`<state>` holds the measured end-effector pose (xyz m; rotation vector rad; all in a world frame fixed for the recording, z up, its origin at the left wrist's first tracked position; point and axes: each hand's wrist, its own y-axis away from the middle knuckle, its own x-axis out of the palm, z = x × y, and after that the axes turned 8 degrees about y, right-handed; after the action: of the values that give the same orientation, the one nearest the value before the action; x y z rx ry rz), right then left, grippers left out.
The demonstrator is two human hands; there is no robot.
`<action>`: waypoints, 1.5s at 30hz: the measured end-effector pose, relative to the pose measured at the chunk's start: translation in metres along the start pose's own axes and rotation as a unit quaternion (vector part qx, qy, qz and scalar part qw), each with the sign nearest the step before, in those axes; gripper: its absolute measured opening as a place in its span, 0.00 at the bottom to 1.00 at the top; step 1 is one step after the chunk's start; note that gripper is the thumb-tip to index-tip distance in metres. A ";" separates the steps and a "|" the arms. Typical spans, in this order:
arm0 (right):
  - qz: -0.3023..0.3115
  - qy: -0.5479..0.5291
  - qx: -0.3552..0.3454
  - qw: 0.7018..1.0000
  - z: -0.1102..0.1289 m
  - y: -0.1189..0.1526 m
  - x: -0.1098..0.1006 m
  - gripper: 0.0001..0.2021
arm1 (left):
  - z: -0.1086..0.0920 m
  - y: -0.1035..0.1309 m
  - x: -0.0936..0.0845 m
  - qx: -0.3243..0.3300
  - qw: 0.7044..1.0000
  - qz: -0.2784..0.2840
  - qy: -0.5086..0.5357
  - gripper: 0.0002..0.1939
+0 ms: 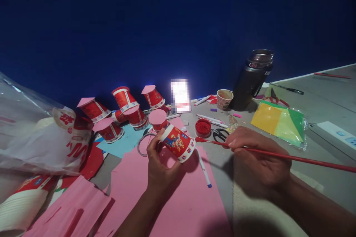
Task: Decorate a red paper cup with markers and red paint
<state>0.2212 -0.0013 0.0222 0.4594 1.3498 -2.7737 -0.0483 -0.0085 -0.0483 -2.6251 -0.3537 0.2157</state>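
My left hand (161,168) is closed around a red paper cup (178,143) with a cartoon figure on it, tilted above pink paper (167,203). In my right hand (258,155) is a long red-handled paintbrush (303,158), gripped like a pen. Its red-coated tip lies at the cup's right side; whether it touches the rim I cannot tell. Just behind the brush tip stands a small open pot of red paint (203,128). Black-handled scissors (220,134) lie beside the pot. A white marker with a blue end (204,168) rests on the pink paper's edge.
Several red cups (136,117), some topped with pink paper discs, stand at the back left. A plastic bag (36,137) is at far left. A black flask (251,81), a small paper cup (224,99), a packet of coloured sheets (279,123) and a power strip (335,137) are on the right.
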 end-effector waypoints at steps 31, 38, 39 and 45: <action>0.082 0.080 -0.093 0.989 0.007 -0.009 0.002 0.14 | 0.000 0.002 0.000 0.042 0.998 0.020 -0.052 0.46; 0.071 0.088 -0.086 0.990 0.006 -0.008 -0.001 0.12 | -0.004 0.001 0.005 0.082 0.994 -0.008 -0.066 0.42; 0.077 0.092 -0.089 0.989 0.006 -0.009 -0.001 0.12 | -0.003 0.000 0.005 0.084 0.994 -0.007 -0.068 0.42; 0.085 0.095 -0.090 0.988 0.007 -0.009 0.001 0.13 | 0.001 0.001 0.000 0.079 0.994 -0.001 -0.081 0.43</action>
<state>0.2171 -0.0007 0.0325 0.8039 1.5023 -2.4963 -0.0486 -0.0085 -0.0499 -2.4578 -0.3767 0.4394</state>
